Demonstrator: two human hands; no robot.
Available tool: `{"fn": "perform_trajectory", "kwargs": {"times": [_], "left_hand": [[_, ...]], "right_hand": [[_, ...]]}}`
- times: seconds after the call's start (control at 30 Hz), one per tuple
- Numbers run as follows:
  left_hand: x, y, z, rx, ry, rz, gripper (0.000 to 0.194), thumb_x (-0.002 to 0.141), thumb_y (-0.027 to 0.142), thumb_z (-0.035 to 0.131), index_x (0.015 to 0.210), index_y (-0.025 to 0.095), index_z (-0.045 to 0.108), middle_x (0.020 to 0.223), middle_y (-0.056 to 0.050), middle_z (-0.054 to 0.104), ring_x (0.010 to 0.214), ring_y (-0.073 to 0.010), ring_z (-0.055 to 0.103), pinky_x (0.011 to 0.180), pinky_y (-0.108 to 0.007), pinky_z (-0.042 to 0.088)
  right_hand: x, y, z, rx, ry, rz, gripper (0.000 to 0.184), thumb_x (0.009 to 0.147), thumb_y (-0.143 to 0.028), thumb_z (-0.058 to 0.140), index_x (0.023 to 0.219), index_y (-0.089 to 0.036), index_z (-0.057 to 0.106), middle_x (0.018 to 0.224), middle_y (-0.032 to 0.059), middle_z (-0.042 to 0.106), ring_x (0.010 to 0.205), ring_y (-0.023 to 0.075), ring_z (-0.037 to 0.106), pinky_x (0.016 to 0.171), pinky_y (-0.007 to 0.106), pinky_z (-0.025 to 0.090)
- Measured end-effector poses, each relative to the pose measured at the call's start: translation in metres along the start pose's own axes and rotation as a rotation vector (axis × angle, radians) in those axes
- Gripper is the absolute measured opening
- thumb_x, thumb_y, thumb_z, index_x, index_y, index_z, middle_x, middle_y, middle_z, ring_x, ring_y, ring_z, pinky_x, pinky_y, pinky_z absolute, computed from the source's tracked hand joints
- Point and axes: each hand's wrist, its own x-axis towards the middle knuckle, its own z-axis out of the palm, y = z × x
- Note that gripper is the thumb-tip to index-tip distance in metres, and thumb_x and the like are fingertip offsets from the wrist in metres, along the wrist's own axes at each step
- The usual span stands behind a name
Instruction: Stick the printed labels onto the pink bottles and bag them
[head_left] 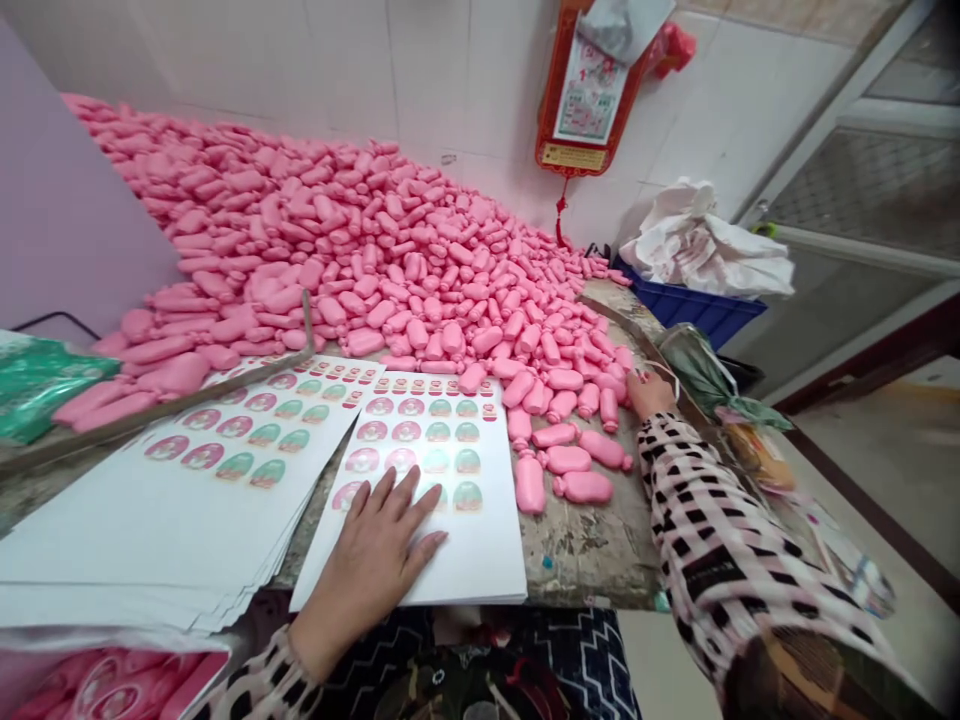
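Head view: smooth pink rounded bars [529,485]

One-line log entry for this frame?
left hand: flat on white printed label sheet | right hand: beside heap of pink oblong pieces

This is a small, cramped workroom. A worn, stained workbench [589,540] against a far tiled wall [465,80] holds a vast heap of pink sausage-shaped pieces [322,240] and stacked printed label sheets [427,450], with a blue plastic crate [697,310] far right.
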Motion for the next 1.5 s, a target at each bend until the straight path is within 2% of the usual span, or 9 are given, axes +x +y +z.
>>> {"fn": "perform_trajectory", "kwargs": {"times": [0.27, 0.43, 0.57, 0.67, 0.77, 0.9, 1.07, 1.3, 1.5], "left_hand": [[0.001, 0.004, -0.007, -0.051, -0.028, -0.031, 0.050, 0.088, 0.052, 0.041, 0.135, 0.033, 0.044, 0.145, -0.006, 0.037, 0.135, -0.0320, 0.027, 0.106, -0.052, 0.023], [0.002, 0.005, -0.008, -0.068, -0.024, -0.038, 0.050, 0.088, 0.053, 0.041, 0.133, 0.031, 0.047, 0.143, -0.007, 0.040, 0.133, -0.0323, 0.029, 0.106, -0.052, 0.023], [0.000, 0.008, -0.010, -0.085, -0.029, -0.053, 0.050, 0.089, 0.053, 0.039, 0.132, 0.030, 0.049, 0.142, -0.007, 0.042, 0.132, -0.0321, 0.031, 0.106, -0.052, 0.022], [-0.001, 0.009, -0.010, -0.153, -0.017, -0.069, 0.048, 0.089, 0.051, 0.040, 0.130, 0.028, 0.051, 0.141, -0.008, 0.043, 0.133, -0.0312, 0.031, 0.107, -0.052, 0.020], [0.000, 0.009, -0.009, -0.364, 0.040, -0.098, 0.043, 0.087, 0.046, 0.045, 0.122, 0.023, 0.059, 0.137, -0.009, 0.048, 0.131, -0.0298, 0.035, 0.108, -0.052, 0.018], [0.001, 0.005, -0.015, -0.570, 0.131, -0.173, 0.039, 0.088, 0.044, 0.045, 0.108, 0.019, 0.066, 0.119, -0.009, 0.063, 0.117, -0.0236, 0.051, 0.106, -0.043, 0.029], [-0.027, 0.005, -0.040, -0.690, 0.290, -0.316, 0.038, 0.088, 0.045, 0.046, 0.105, 0.019, 0.068, 0.108, -0.006, 0.068, 0.105, -0.0203, 0.058, 0.097, -0.034, 0.040], [-0.095, 0.014, -0.046, -0.938, 0.407, -0.562, 0.038, 0.082, 0.049, 0.053, 0.099, 0.019, 0.069, 0.099, -0.006, 0.070, 0.096, -0.0208, 0.063, 0.093, -0.035, 0.044], [-0.114, 0.028, -0.047, -1.239, 0.363, -0.705, 0.048, 0.079, 0.054, 0.056, 0.100, 0.012, 0.066, 0.086, -0.009, 0.069, 0.075, -0.0175, 0.064, 0.078, -0.032, 0.050]], "right_hand": [[-0.018, -0.015, 0.032, 0.094, -0.087, -0.244, 0.057, 0.091, -0.048, 0.025, 0.130, -0.014, 0.050, 0.120, 0.0138, 0.061, 0.106, 0.0231, 0.056, 0.084, 0.031, 0.042], [-0.039, -0.020, 0.013, 0.084, -0.207, -0.429, 0.049, 0.088, -0.051, 0.039, 0.123, -0.023, 0.059, 0.110, 0.0074, 0.066, 0.099, 0.0223, 0.059, 0.081, 0.030, 0.042], [-0.065, -0.025, -0.015, 0.056, -0.177, -0.492, 0.047, 0.086, -0.047, 0.046, 0.124, -0.022, 0.057, 0.120, 0.0115, 0.060, 0.104, 0.0261, 0.056, 0.084, 0.034, 0.041], [-0.101, -0.033, -0.033, 0.069, -0.130, -0.536, 0.043, 0.086, -0.035, 0.046, 0.125, -0.019, 0.056, 0.121, 0.0126, 0.058, 0.105, 0.0261, 0.054, 0.085, 0.035, 0.041], [-0.156, -0.041, -0.047, 0.180, -0.253, -0.739, 0.035, 0.085, -0.026, 0.047, 0.116, -0.019, 0.061, 0.110, 0.0082, 0.064, 0.099, 0.0214, 0.058, 0.083, 0.031, 0.043], [-0.235, -0.047, -0.055, 0.271, -0.555, -1.025, 0.040, 0.087, -0.043, 0.048, 0.117, -0.020, 0.061, 0.119, 0.0072, 0.061, 0.102, 0.0195, 0.059, 0.086, 0.030, 0.045], [-0.294, -0.048, -0.053, 0.017, -0.562, -1.115, 0.066, 0.080, -0.063, 0.049, 0.134, -0.025, 0.045, 0.145, 0.0090, 0.038, 0.111, 0.0292, 0.056, 0.084, 0.038, 0.047], [-0.302, -0.058, -0.059, -0.069, -0.527, -1.128, 0.041, 0.089, -0.047, 0.043, 0.125, -0.028, 0.053, 0.135, 0.0062, 0.050, 0.105, 0.0237, 0.059, 0.079, 0.030, 0.046], [-0.298, -0.065, -0.065, -0.132, -0.506, -1.136, 0.028, 0.092, -0.028, 0.036, 0.107, -0.025, 0.060, 0.104, 0.0058, 0.067, 0.089, 0.0193, 0.063, 0.070, 0.026, 0.041]]}}
